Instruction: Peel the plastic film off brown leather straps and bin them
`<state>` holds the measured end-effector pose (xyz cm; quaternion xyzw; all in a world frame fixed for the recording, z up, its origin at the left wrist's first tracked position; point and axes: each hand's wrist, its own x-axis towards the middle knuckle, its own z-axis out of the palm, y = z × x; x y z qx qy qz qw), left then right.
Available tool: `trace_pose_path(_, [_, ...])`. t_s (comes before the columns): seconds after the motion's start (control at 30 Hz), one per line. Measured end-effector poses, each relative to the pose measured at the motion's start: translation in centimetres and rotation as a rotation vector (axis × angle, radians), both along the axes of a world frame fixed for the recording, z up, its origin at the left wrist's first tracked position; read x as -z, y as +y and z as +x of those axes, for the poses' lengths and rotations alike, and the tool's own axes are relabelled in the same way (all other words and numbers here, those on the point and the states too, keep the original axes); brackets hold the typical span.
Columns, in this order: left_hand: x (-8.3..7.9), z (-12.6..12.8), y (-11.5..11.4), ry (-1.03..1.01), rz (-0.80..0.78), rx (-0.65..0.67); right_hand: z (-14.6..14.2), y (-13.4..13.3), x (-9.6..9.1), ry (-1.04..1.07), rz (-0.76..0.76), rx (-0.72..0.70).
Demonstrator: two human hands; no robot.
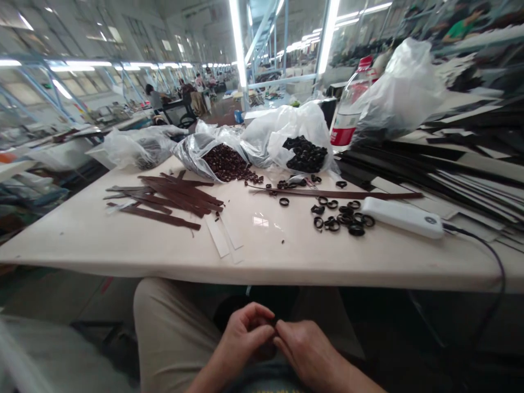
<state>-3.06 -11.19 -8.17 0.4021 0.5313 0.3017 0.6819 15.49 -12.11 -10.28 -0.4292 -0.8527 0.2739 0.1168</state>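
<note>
**Two hands meet in the lap, below the surface**

The left hand (pixel 245 335) and the right hand (pixel 305 344) are low down, over the person's lap, under the near edge of the surface (pixel 123 240). Their fingertips touch each other. The fingers are bent and pressed together, as if they pinch something very small. What it is cannot be seen, because the fingers hide it.

Up on the surface lie many small black rings (pixel 341 218). They sit in a loose bunch just beside a white box (pixel 403 217) with a dark cord (pixel 491 256). Behind the rings lies one long brown strap (pixel 339 194). To the left is a pile of brown straps (pixel 176 196), crossing over each other. Two pale strips (pixel 223 234) lie near the pile.

Farther back stand open plastic bags. One bag (pixel 196 150) holds brown bits. The next bag (pixel 286 128) holds more black rings. A bottle (pixel 350 112) with a red cap stands behind it. On the right lie flat stacks of dark sheets (pixel 450 164).

Other people work far off in the big hall.
</note>
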Motion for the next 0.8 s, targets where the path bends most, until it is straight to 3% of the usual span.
trace_pose_path(0.1, [-0.9,-0.8,0.4,0.098,0.061,0.215,0.3,-0.4,0.8,-0.034,0.063,-0.042])
trace_pose_path(0.27, [-2.0,-1.3,1.4,0.478,0.460,0.564,0.7,-0.7,1.7,-0.044,0.109,-0.049])
trace_pose_path(0.43, [-1.6,-0.2,2.3,0.655,0.666,0.717,1.5,-0.6,1.5,-0.001,0.074,0.012])
trace_pose_path(0.53, [-1.8,0.8,3.1,0.686,0.706,0.742,2.3,-0.3,0.9,0.042,-0.012,0.067])
trace_pose_path(0.63, [-3.2,1.5,4.6,0.630,0.707,0.699,3.3,0.3,0.9,0.093,-0.150,0.158])
trace_pose_path(0.8, [-7.4,0.9,9.4,0.573,0.794,0.401,5.1,0.9,3.5,0.102,-0.320,0.308])
